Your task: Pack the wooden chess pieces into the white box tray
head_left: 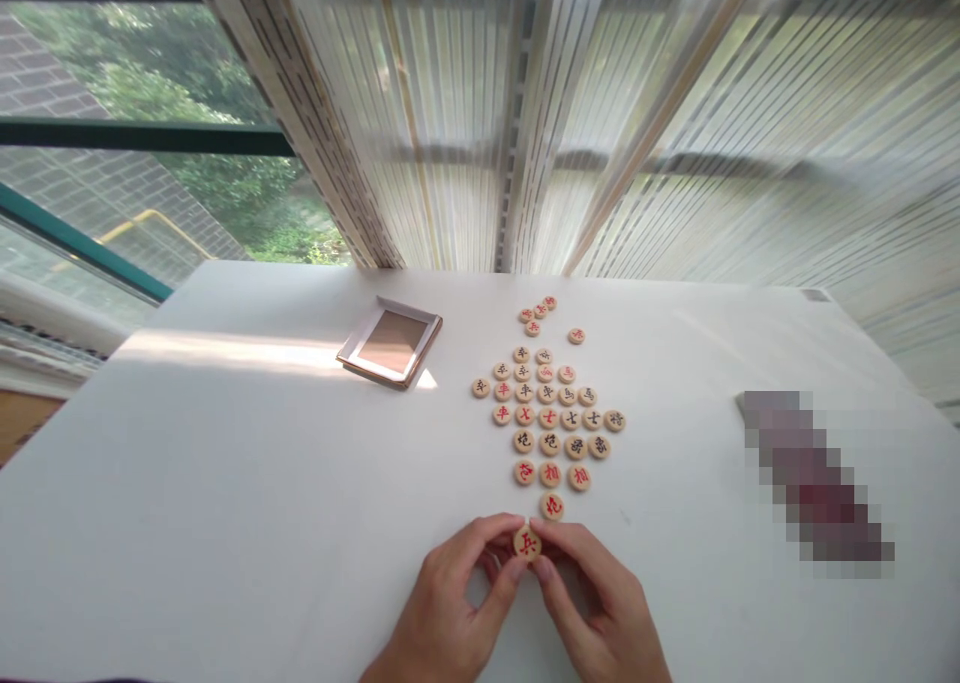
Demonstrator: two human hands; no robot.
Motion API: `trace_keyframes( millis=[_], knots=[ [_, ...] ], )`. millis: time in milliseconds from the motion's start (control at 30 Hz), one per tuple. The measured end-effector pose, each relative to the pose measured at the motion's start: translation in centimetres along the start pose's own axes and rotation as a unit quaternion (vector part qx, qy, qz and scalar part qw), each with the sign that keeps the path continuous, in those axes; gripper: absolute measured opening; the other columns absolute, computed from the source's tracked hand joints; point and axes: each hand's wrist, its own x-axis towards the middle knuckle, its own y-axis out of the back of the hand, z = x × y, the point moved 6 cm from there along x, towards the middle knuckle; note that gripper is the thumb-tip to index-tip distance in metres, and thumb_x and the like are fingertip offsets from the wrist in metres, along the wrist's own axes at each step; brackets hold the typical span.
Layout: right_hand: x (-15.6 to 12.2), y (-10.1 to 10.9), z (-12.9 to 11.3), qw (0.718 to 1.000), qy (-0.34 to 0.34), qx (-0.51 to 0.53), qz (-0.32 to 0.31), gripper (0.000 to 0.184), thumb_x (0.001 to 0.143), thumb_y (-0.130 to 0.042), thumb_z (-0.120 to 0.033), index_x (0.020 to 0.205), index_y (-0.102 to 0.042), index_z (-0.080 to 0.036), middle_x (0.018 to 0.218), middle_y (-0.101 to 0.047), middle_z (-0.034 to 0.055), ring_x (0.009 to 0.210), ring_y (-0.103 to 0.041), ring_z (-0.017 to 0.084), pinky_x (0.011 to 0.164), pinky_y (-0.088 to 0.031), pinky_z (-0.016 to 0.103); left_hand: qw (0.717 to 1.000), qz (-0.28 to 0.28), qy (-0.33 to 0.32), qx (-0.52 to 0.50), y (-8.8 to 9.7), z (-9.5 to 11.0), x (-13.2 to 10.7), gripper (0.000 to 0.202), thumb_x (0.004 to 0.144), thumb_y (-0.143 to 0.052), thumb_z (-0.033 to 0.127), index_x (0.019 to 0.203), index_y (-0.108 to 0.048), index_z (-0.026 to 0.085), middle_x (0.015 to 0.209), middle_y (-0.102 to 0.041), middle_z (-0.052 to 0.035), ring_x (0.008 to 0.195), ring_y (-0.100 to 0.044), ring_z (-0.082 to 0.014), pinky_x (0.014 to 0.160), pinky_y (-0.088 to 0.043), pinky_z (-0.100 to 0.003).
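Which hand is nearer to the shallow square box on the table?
Left. The left hand is on the near side of the shallow box, slightly to its right; the right hand is also on the near side, but farther right.

You are indoors, in a daylit room beside a window, probably a home, though you can't rule out an office. Thin striped curtains hang behind your plain white counter, and the uncovered glass shows you trees and grey brickwork outside. The round game pieces before you suit a home.
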Motion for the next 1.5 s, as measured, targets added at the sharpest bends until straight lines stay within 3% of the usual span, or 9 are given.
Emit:
trace_keyframes(
  millis=[233, 533, 767, 1000, 1167, 1300, 1500],
  knots=[
    [-0.3, 0.0, 0.4, 0.997, -0.065, 0.044, -0.007, 0.019, 0.096, -0.064, -0.025, 0.114, -0.071, -0.023, 0.109, -0.077, 0.0099, 0.093, -0.077, 0.022, 0.083, -0.064, 0.027, 0.998, -0.005, -0.033, 0.044, 0.1, 0.4, -0.2, 0.028, 0.097, -0.062, 0.02, 0.125, -0.061, 0.026, 0.109, -0.076, -0.0027, 0.093, -0.074, -0.0146, 0.086, -0.06, -0.022],
    [-0.6, -0.3, 1.3, 0.994, -0.104, 0.033, 0.011, 0.009, 0.091, -0.072, -0.029, 0.096, -0.072, -0.021, 0.084, -0.078, 0.0051, 0.074, -0.077, 0.018, 0.071, -0.064, 0.022, 0.991, -0.024, -0.102, 0.079, -0.5, 0.9, -0.3, 0.029, 0.097, -0.059, 0.014, 0.124, -0.057, 0.024, 0.104, -0.074, -0.0036, 0.089, -0.072, -0.0149, 0.084, -0.058, -0.023],
    [-1.0, 0.0, 1.6, 0.989, -0.126, 0.036, 0.074, 0.02, 0.091, -0.071, -0.04, 0.088, -0.076, -0.021, 0.079, -0.078, 0.0051, 0.068, -0.075, 0.018, 0.065, -0.063, 0.02, 0.992, -0.042, -0.086, 0.081, -0.8, 0.5, -0.6, 0.027, 0.099, -0.058, 0.017, 0.124, -0.057, 0.025, 0.1, -0.072, -0.0031, 0.086, -0.07, -0.0153, 0.082, -0.057, -0.024],
    [-1.4, 0.0, 1.6, 0.989, -0.119, 0.026, 0.086, 0.021, 0.097, -0.062, -0.039, 0.101, -0.073, -0.022, 0.088, -0.078, 0.0068, 0.07, -0.075, 0.017, 0.066, -0.063, 0.02, 0.996, -0.048, -0.03, 0.068, -0.8, 0.3, -0.6, 0.027, 0.1, -0.058, 0.022, 0.126, -0.056, 0.028, 0.108, -0.072, -0.0018, 0.091, -0.07, -0.0146, 0.088, -0.057, -0.024],
    [-1.5, 0.0, 0.7, 0.992, -0.073, -0.014, 0.099, 0.021, 0.098, -0.061, -0.037, 0.106, -0.073, -0.023, 0.096, -0.078, 0.0082, 0.083, -0.077, 0.019, 0.076, -0.063, 0.023, 0.996, -0.03, -0.041, 0.075, -0.5, 0.4, -0.6, 0.027, 0.1, -0.058, 0.022, 0.127, -0.057, 0.027, 0.112, -0.073, -0.0028, 0.097, -0.071, -0.0154, 0.09, -0.058, -0.023],
    [-1.1, -0.3, -0.1, 0.996, -0.036, -0.026, 0.074, 0.018, 0.098, -0.061, -0.033, 0.108, -0.072, -0.023, 0.097, -0.078, 0.0076, 0.085, -0.076, 0.019, 0.078, -0.062, 0.023, 0.995, -0.031, -0.048, 0.079, -0.5, 0.4, -0.5, 0.027, 0.1, -0.057, 0.021, 0.127, -0.057, 0.027, 0.113, -0.073, -0.0027, 0.098, -0.072, -0.0155, 0.09, -0.058, -0.023],
    [-0.9, -0.4, -0.1, 0.995, -0.052, -0.013, 0.085, 0.015, 0.096, -0.063, -0.033, 0.105, -0.071, -0.023, 0.091, -0.077, 0.0056, 0.08, -0.075, 0.017, 0.075, -0.061, 0.021, 0.994, -0.042, -0.057, 0.083, -0.7, 0.3, -0.4, 0.028, 0.101, -0.055, 0.02, 0.128, -0.055, 0.028, 0.113, -0.072, -0.0021, 0.097, -0.071, -0.0147, 0.09, -0.058, -0.023]
  ],
)
